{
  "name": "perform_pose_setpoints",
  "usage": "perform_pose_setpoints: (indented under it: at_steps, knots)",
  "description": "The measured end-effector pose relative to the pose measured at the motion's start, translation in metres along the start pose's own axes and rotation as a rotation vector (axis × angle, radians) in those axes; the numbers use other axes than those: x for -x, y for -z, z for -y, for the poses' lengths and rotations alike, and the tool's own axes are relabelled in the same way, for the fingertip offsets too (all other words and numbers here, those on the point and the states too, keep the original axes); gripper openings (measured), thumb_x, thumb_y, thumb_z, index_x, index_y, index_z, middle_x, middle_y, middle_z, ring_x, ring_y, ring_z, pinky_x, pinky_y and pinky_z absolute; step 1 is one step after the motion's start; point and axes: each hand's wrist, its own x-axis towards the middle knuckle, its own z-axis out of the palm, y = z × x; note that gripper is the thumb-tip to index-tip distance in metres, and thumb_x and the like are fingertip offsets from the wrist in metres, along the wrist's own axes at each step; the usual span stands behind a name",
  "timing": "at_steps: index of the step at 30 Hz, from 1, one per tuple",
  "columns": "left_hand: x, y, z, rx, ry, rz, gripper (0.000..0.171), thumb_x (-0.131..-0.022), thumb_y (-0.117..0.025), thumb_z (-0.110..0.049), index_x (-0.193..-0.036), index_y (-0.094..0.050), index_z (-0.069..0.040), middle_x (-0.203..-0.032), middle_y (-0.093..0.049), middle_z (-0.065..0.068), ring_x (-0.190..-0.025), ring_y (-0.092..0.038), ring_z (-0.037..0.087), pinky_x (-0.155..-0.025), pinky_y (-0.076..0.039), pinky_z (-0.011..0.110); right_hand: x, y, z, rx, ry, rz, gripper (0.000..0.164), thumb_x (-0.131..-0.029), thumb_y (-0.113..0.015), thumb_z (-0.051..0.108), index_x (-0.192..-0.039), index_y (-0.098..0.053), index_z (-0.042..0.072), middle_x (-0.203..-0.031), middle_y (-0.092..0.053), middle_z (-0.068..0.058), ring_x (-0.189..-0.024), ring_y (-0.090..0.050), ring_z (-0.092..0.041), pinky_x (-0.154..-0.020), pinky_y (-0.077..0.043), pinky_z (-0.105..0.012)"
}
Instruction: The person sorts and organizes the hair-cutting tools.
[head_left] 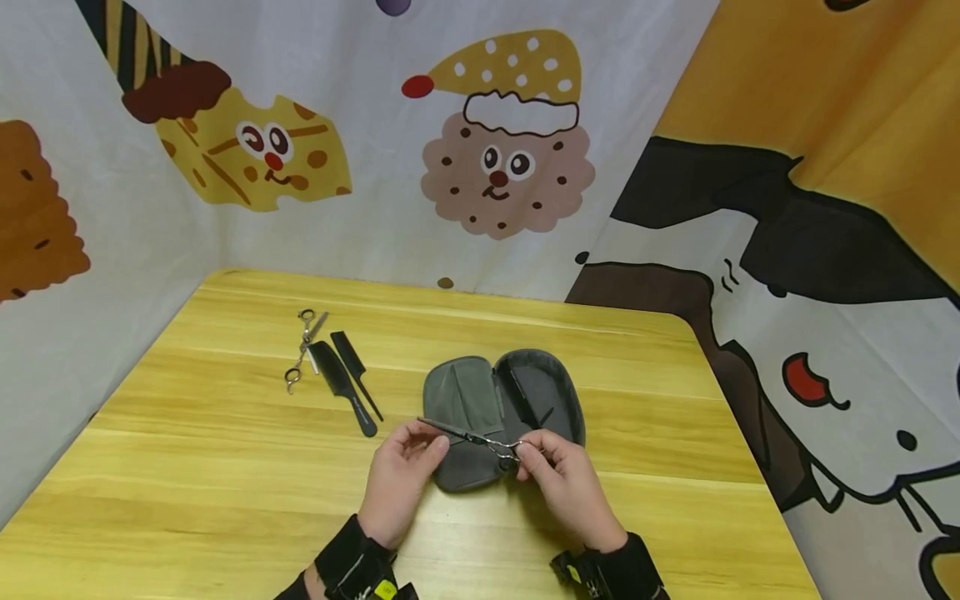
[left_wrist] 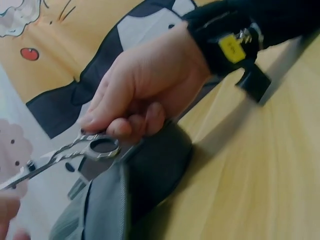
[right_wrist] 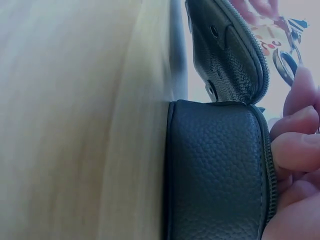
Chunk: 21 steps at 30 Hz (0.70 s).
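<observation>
A pair of metal hairdressing scissors (head_left: 480, 437) is held level over an open grey zip case (head_left: 461, 392). My right hand (head_left: 562, 483) pinches the finger-ring end, seen close up in the left wrist view with its handles (left_wrist: 75, 147). At the blade end, my left hand (head_left: 401, 479) has curled fingers and thumb at the blade near its tip. Only bits of the left fingers (left_wrist: 7, 212) show at that view's lower left corner. The right wrist view shows the case's leathery side wall (right_wrist: 217, 170) beside the right hand's fingers (right_wrist: 297, 150).
Left of the case lie a second pair of scissors (head_left: 306, 346), a wide black comb (head_left: 337, 379) and a thin tail comb (head_left: 350, 358). Long dark items (head_left: 522, 392) sit in the case's right half. A printed cloth (head_left: 337, 242) hangs behind the wooden table (head_left: 225, 483).
</observation>
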Motion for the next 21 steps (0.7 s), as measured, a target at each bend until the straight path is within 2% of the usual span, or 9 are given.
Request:
perform_pose_setpoints:
  at_steps: [3, 6, 10, 12, 14, 15, 17, 19, 21]
  knots:
    - [-0.002, 0.005, -0.002, -0.072, 0.016, -0.083, 0.033, -0.103, -0.072, -0.013, -0.13, -0.061, 0.002, -0.139, -0.061, 0.018, -0.13, -0.06, 0.028, -0.103, -0.051, 0.022, 0.0, -0.001, 0.0, -0.017, -0.029, -0.033, 0.014, -0.107, -0.067, 0.024, -0.098, -0.074, 0.017, -0.077, -0.072, 0.001, -0.067, -0.062, -0.024, -0.06, -0.048, -0.022]
    - [-0.005, 0.01, -0.003, -0.054, 0.07, -0.071, 0.043, -0.105, -0.068, -0.015, -0.141, -0.053, 0.002, -0.153, -0.051, 0.021, -0.144, -0.049, 0.034, -0.109, -0.048, 0.027, -0.001, -0.002, 0.0, -0.038, -0.052, -0.06, 0.012, -0.106, -0.068, 0.022, -0.099, -0.075, 0.015, -0.078, -0.072, 0.0, -0.071, -0.067, -0.027, -0.063, -0.052, -0.022]
    - [-0.009, 0.013, -0.004, 0.034, 0.14, 0.007, 0.055, -0.109, -0.062, -0.016, -0.152, -0.038, 0.007, -0.16, -0.042, 0.028, -0.142, -0.05, 0.034, -0.103, -0.054, 0.03, -0.002, -0.003, 0.001, -0.049, -0.065, -0.094, 0.01, -0.106, -0.069, 0.02, -0.099, -0.075, 0.014, -0.078, -0.072, -0.001, -0.073, -0.067, -0.03, -0.064, -0.053, -0.022]
    - [-0.011, 0.015, -0.003, 0.083, 0.16, 0.087, 0.06, -0.11, -0.059, -0.016, -0.157, -0.031, 0.01, -0.161, -0.042, 0.032, -0.142, -0.053, 0.033, -0.103, -0.057, 0.03, -0.002, -0.003, 0.0, -0.048, -0.068, -0.107, 0.01, -0.106, -0.069, 0.019, -0.098, -0.075, 0.014, -0.077, -0.071, -0.001, -0.071, -0.066, -0.026, -0.063, -0.051, -0.022]
    - [-0.013, 0.016, -0.001, 0.092, 0.169, 0.183, 0.062, -0.112, -0.057, -0.016, -0.159, -0.028, 0.012, -0.158, -0.048, 0.034, -0.138, -0.06, 0.031, -0.103, -0.06, 0.03, -0.003, -0.002, 0.001, -0.059, -0.076, -0.109, 0.012, -0.106, -0.068, 0.019, -0.097, -0.073, 0.013, -0.077, -0.071, -0.002, -0.066, -0.062, -0.02, -0.061, -0.049, -0.021]
    - [-0.013, 0.017, 0.0, 0.084, 0.17, 0.229, 0.062, -0.112, -0.057, -0.016, -0.159, -0.029, 0.013, -0.153, -0.054, 0.034, -0.128, -0.067, 0.029, -0.097, -0.062, 0.029, -0.002, -0.001, 0.002, -0.069, -0.082, -0.107, 0.014, -0.107, -0.067, 0.019, -0.097, -0.072, 0.012, -0.076, -0.07, -0.002, -0.065, -0.06, -0.016, -0.06, -0.049, -0.021]
    - [-0.015, 0.018, 0.003, 0.053, 0.176, 0.303, 0.058, -0.11, -0.06, -0.016, -0.156, -0.036, 0.011, -0.133, -0.07, 0.029, -0.103, -0.077, 0.023, -0.083, -0.065, 0.027, -0.001, 0.004, 0.007, -0.091, -0.103, -0.114, 0.018, -0.108, -0.065, 0.02, -0.095, -0.07, 0.009, -0.075, -0.069, -0.003, -0.062, -0.056, -0.011, -0.058, -0.047, -0.021]
    - [-0.014, 0.019, 0.004, 0.004, 0.178, 0.337, 0.055, -0.108, -0.065, -0.017, -0.152, -0.042, 0.008, -0.105, -0.078, 0.019, -0.076, -0.073, 0.016, -0.065, -0.061, 0.025, 0.002, 0.012, 0.013, -0.104, -0.136, -0.125, 0.023, -0.11, -0.063, 0.023, -0.094, -0.068, 0.006, -0.074, -0.068, -0.004, -0.061, -0.055, -0.01, -0.057, -0.047, -0.022]
    - [-0.013, 0.02, 0.006, -0.031, 0.185, 0.347, 0.053, -0.106, -0.068, -0.017, -0.148, -0.045, 0.006, -0.083, -0.074, 0.007, -0.059, -0.062, 0.012, -0.052, -0.053, 0.024, 0.008, 0.022, 0.02, -0.107, -0.184, -0.141, 0.028, -0.111, -0.061, 0.026, -0.095, -0.068, 0.004, -0.073, -0.068, -0.004, -0.064, -0.057, -0.011, -0.058, -0.049, -0.023]
